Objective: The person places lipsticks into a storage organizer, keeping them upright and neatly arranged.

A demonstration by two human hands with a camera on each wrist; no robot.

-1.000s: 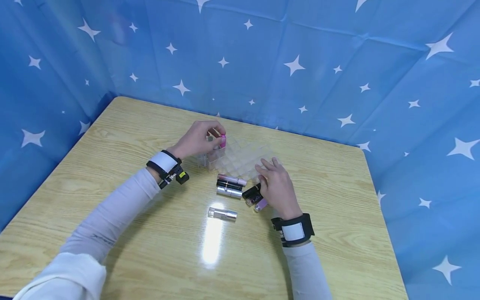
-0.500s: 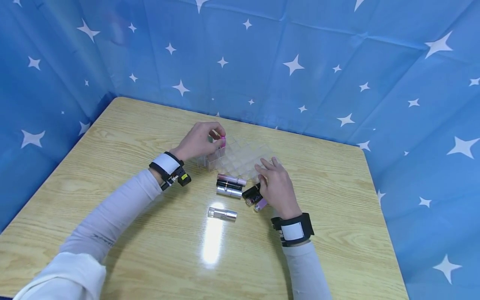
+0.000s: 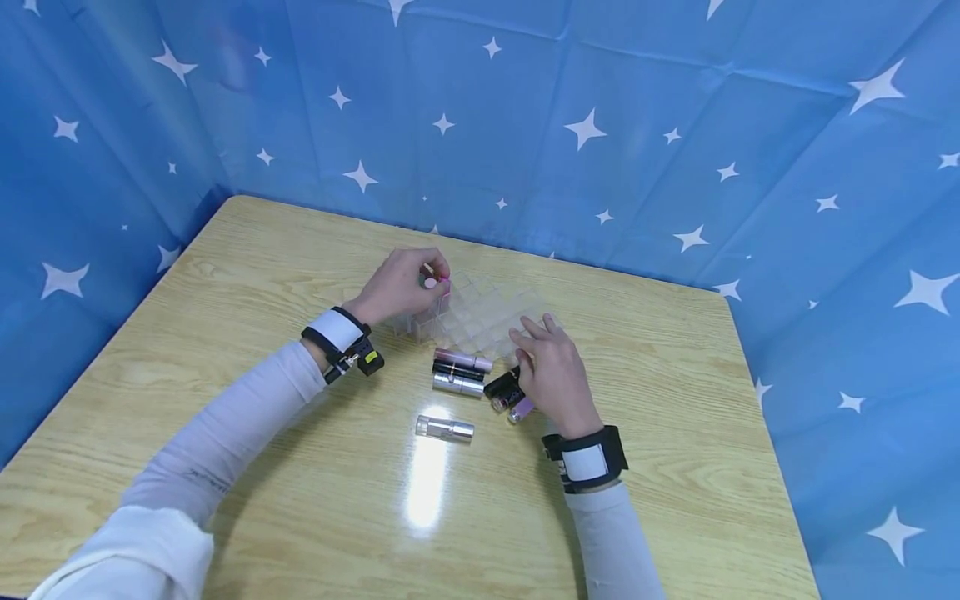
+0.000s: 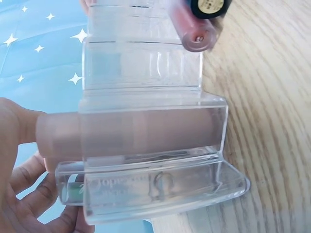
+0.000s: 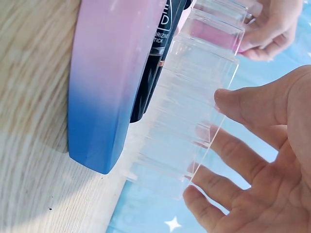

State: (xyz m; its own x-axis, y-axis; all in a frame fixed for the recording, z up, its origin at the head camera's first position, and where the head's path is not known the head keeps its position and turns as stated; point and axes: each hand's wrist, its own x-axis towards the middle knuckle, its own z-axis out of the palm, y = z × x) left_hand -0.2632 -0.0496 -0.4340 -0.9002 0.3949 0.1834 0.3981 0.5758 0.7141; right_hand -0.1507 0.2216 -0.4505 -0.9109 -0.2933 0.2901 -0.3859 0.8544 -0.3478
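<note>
One rack [image 3: 489,312], clear, compartmented, on the table [image 3: 675,417]. Judged hard, thin plastic: light, stiff, apt to skid or crack; best steadied by an end wall.

One pink tube [image 5: 212,34], seated toward the rack's left end. Judged light, rigid and slick; best taken by the end clear of the rack, with a mild pinch.

One left hand [image 3: 399,285], at the rack's left end: thumb and forefinger pinch the pink tube's top. Whether the thumb also meets the nude tube, cannot tell.

One right hand [image 3: 557,379], at the rack's right end: fingers spread apart, tips resting lightly on the rack, nothing clasped.

One nude tube [image 4: 59,136], in the rack, its end proud of the wall. Beside it, at the rack's outer end, one green-marked tube [image 4: 73,188].

Three side by side, lying before the rack: pale tube [image 3: 465,360], black tube [image 3: 458,371], silver tube [image 3: 458,384].

Several dark tubes [image 3: 502,384], count uncertain, and one lilac tube [image 5: 114,73], before the rack's right half.

One clear-ended tube [image 3: 446,428], lying farthest from the rack; judged likely to roll.
</note>
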